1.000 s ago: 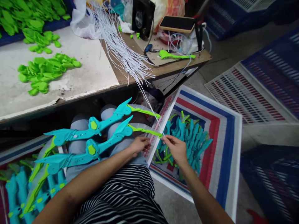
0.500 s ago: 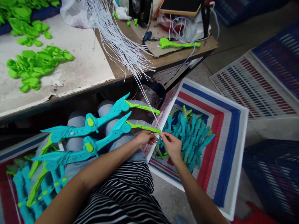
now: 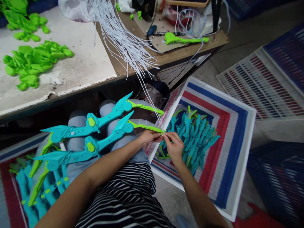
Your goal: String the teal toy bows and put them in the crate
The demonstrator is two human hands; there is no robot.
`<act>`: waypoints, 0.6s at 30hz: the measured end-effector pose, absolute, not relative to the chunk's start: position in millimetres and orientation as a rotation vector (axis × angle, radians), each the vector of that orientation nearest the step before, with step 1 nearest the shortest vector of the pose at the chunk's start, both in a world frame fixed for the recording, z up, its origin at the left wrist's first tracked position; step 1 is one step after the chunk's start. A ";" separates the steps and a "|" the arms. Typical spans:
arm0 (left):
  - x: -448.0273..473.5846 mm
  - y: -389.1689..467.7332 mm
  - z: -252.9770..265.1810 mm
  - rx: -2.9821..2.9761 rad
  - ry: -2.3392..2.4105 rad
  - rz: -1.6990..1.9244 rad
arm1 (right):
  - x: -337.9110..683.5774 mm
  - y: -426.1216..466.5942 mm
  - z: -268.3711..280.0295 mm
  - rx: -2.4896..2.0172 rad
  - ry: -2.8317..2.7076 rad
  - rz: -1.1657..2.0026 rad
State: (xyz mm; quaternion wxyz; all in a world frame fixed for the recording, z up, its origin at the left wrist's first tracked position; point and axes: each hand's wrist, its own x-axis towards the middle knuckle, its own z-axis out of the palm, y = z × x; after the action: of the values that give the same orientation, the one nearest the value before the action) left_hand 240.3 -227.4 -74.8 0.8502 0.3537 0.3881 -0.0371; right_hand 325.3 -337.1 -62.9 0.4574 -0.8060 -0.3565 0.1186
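Both hands pinch a white string at the tip of a toy bow on the lap.

The white string [image 3: 152, 104] runs down from a bundle of strings [image 3: 123, 41] hanging off the workbench [image 3: 78, 63] to the green limb tip of the nearer teal toy bow [image 3: 95, 144]. The left hand [image 3: 149, 136] closes its fingertips on that tip, and the right hand [image 3: 174, 147] pinches the string's end just beside it. A second toy bow [image 3: 92, 122] lies alongside. A striped tray [image 3: 228, 133] to the right holds finished teal pieces [image 3: 197, 136]; green parts [image 3: 33, 61] lie on the bench.

Even soft daylight, faint shadows under the bench, wide-angle bending at edges, corners slightly blurred
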 end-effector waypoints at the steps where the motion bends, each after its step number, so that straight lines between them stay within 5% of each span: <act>1: 242.5 -227.6 -73.6 0.761 0.819 -0.088 | 326.2 -335.9 -64.6 -1.973 -0.828 0.288; 8: 211.5 -228.2 -49.6 0.926 0.886 -0.205 | 322.0 -323.0 -75.4 -1.964 -0.523 0.573; 18: 39.7 -201.2 26.0 1.461 1.050 -0.248 | 298.2 -312.3 -80.4 -2.085 -0.486 0.203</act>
State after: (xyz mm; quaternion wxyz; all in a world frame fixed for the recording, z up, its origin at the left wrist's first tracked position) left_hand 39.7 -201.2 26.0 0.6153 0.6341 0.4556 -0.1079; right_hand 298.2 -312.3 -80.4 0.4754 -0.8530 -0.1986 0.0832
